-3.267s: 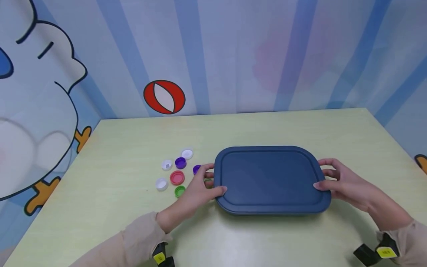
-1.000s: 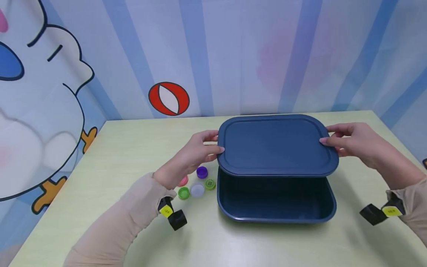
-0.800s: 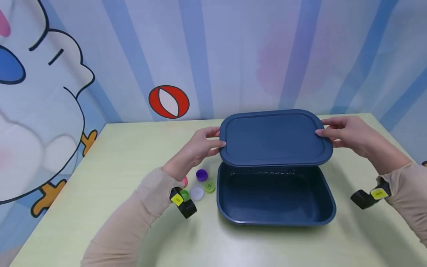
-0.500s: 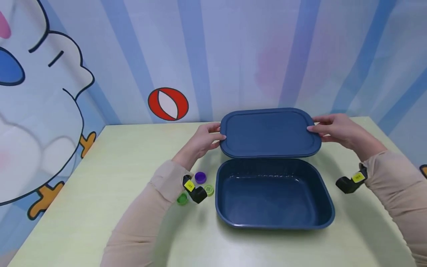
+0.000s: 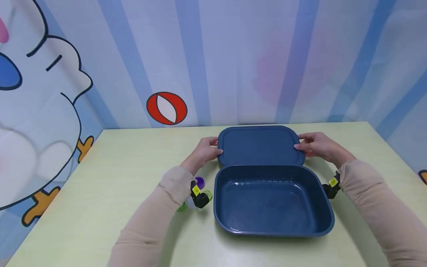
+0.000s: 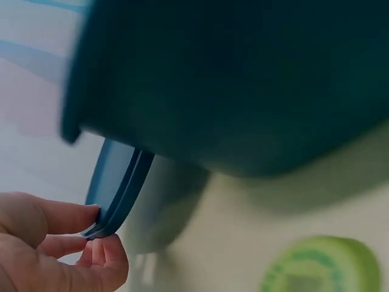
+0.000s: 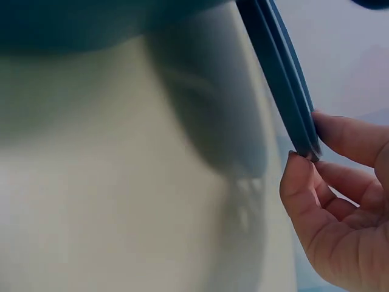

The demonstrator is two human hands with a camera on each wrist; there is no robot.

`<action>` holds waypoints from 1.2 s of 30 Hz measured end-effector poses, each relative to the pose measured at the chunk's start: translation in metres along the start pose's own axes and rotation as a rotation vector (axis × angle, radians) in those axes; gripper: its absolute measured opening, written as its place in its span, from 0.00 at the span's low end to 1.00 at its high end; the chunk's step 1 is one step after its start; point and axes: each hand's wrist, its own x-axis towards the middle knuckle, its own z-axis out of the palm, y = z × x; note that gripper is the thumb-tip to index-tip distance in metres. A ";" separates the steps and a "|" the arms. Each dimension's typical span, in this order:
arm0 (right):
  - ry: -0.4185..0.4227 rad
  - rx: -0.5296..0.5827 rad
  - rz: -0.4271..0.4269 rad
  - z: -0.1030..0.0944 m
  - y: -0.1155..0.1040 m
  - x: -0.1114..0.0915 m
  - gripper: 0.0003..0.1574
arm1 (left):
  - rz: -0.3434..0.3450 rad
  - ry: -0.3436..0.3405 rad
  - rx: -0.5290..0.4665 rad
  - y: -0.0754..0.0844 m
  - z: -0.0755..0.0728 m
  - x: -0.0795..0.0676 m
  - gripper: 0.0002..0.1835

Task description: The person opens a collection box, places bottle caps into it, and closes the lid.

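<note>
A dark blue rectangular lid (image 5: 260, 145) with rounded corners lies flat-side up behind the matching box. My left hand (image 5: 202, 152) pinches its left end, thumb on top and fingers beneath. On the opposite end my right hand (image 5: 318, 146) holds it the same way. Both wrist views show the lid edge (image 6: 118, 194) between thumb and fingers, with its shadow on the table below. In front stands the uncovered dark blue box (image 5: 273, 207), with nothing inside; its back rim overlaps the lid's front edge in the head view.
Several small bottle caps lie left of the box, partly hidden by my left sleeve: a purple cap (image 5: 199, 182), a light green cap (image 5: 208, 194) and a white one among them. The pale table (image 5: 133, 167) backs onto a striped blue wall (image 5: 233, 66).
Both hands have lifted the lid off the box, carried it to the far side and brought it down lower behind it. The box's inside now shows fully.
</note>
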 end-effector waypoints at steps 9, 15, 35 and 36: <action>0.000 0.001 0.002 0.008 0.013 -0.008 0.43 | -0.020 -0.034 0.048 -0.003 0.005 -0.010 0.29; 0.010 -0.024 0.011 0.013 0.016 -0.012 0.43 | -0.044 -0.049 0.113 -0.010 0.007 -0.014 0.30; 0.036 -0.131 0.005 0.015 0.015 -0.017 0.39 | -0.036 -0.094 0.161 -0.007 0.005 -0.018 0.28; 0.037 -0.131 0.004 0.014 0.015 -0.018 0.39 | -0.037 -0.101 0.158 -0.006 0.005 -0.018 0.28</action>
